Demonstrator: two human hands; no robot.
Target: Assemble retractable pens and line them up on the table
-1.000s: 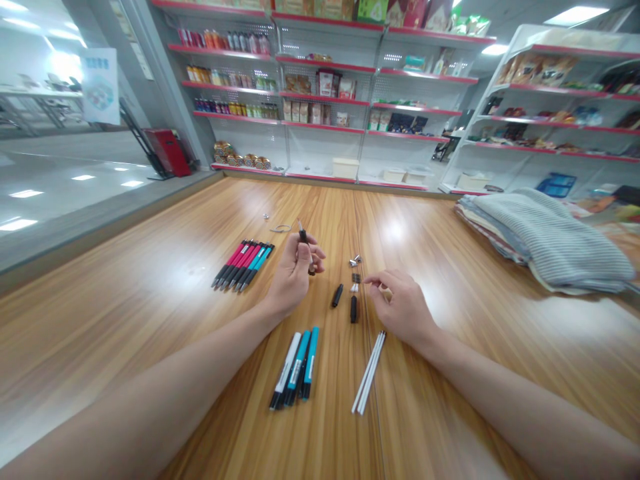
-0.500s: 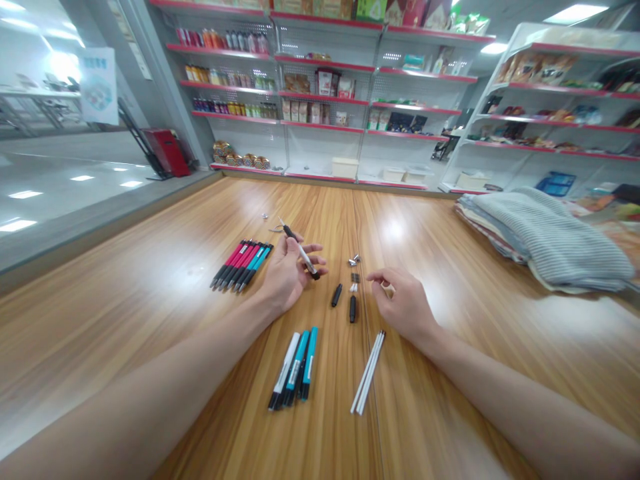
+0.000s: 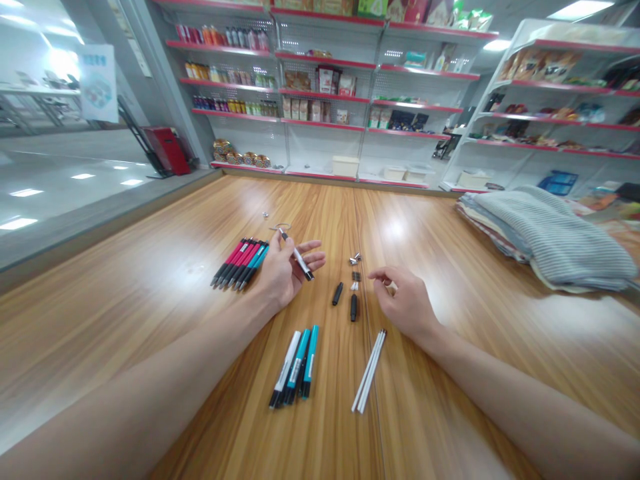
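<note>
My left hand (image 3: 286, 270) holds a white pen barrel (image 3: 299, 257) with a black end, tilted between thumb and fingers, the other fingers spread. My right hand (image 3: 407, 300) rests on the table with fingers curled; what they hold, if anything, is hidden. Left of it lie small silver pen tips (image 3: 355, 259), tiny dark parts (image 3: 355, 275), small white pieces (image 3: 355, 287) and two black pen grips (image 3: 337, 294). Nearer me are a white pen barrel (image 3: 285, 369), teal pen barrels (image 3: 299, 365) and several thin white refills (image 3: 369, 371).
A row of pink and teal pens (image 3: 241, 263) lies left of my left hand. A small silver piece (image 3: 265, 215) and a thin curved strand (image 3: 283, 225) lie farther back. Folded cloths (image 3: 545, 237) sit at the right. Stocked shelves (image 3: 325, 100) stand behind the wooden table (image 3: 200, 373).
The pen barrel in my left hand has shifted slightly left, and its black grip section with the thin point is now mostly covered by my fingers. My right hand stays put.
</note>
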